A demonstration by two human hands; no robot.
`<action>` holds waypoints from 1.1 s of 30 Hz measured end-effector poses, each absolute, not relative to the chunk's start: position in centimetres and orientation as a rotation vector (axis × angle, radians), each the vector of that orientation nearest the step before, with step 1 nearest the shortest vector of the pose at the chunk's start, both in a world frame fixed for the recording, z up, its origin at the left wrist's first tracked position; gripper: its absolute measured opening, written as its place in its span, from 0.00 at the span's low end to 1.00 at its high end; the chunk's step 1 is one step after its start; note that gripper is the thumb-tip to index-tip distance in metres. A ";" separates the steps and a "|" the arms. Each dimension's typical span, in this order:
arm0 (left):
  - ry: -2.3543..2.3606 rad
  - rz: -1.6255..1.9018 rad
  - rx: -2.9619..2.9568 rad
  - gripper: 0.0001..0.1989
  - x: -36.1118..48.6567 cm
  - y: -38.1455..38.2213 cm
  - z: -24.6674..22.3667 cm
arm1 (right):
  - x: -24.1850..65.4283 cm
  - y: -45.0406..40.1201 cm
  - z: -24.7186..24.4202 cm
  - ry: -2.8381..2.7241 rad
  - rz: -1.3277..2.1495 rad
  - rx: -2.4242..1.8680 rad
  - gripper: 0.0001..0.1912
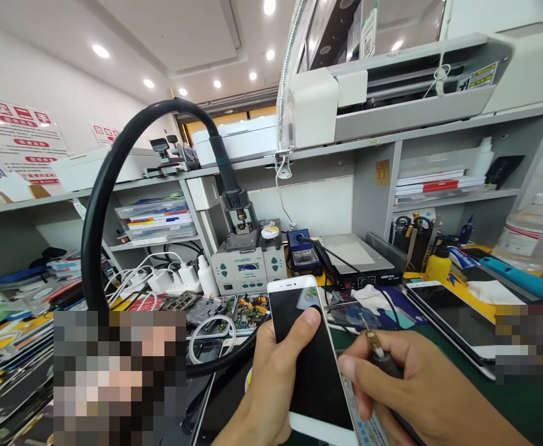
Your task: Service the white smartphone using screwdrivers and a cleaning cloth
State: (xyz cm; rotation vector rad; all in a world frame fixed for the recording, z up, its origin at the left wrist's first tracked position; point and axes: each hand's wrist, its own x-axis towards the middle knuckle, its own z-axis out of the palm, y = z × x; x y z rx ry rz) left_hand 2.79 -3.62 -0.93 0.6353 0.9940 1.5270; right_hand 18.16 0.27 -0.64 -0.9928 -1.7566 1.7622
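A white-framed smartphone [311, 365] with a dark screen is tilted up in front of me. My left hand [275, 371] grips it from the left, thumb pressed on the upper screen. My right hand [405, 378] is closed around a slim precision screwdriver [380, 353] with a dark handle, brass collar and thin metal tip pointing up and away. Its thumb and forefinger side rest against or very near the phone's right edge; actual contact is hard to tell. The phone's back is hidden. Below the right fingers shows part of a light, printed item [366, 412].
A hot-air station [241, 269] with a thick black hose [90, 204] arching on the left stands behind. Circuit boards [250, 313] lie before it. A flat heating plate [359, 257], another phone [452, 316], a yellow bottle [438, 263] and a large clear bottle [526, 232] are rightward.
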 end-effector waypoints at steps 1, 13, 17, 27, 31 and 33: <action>0.998 1.507 0.626 0.21 2.7 -3.6 -0.9 | 18.3 0.4 -0.7 -1.751 1.784 -0.974 0.20; 0.893 1.209 0.637 0.16 2.2 -2.3 -2.1 | 22.4 0.0 1.1 -2.213 1.231 -1.170 0.30; 0.909 1.174 0.646 0.17 2.1 -2.2 -2.4 | 23.4 0.4 -0.3 -2.523 0.759 -0.871 0.16; 0.921 1.121 0.705 0.18 2.0 -2.6 -1.7 | 24.3 1.3 -2.8 -2.641 -0.157 -0.466 0.32; 0.924 1.115 0.724 0.18 1.9 -2.5 -1.9 | 24.1 1.2 -2.4 -2.683 -0.252 -0.480 0.25; 0.934 1.113 0.739 0.19 1.9 -2.4 -2.0 | 23.8 1.1 -2.1 -2.701 -0.284 -0.495 0.23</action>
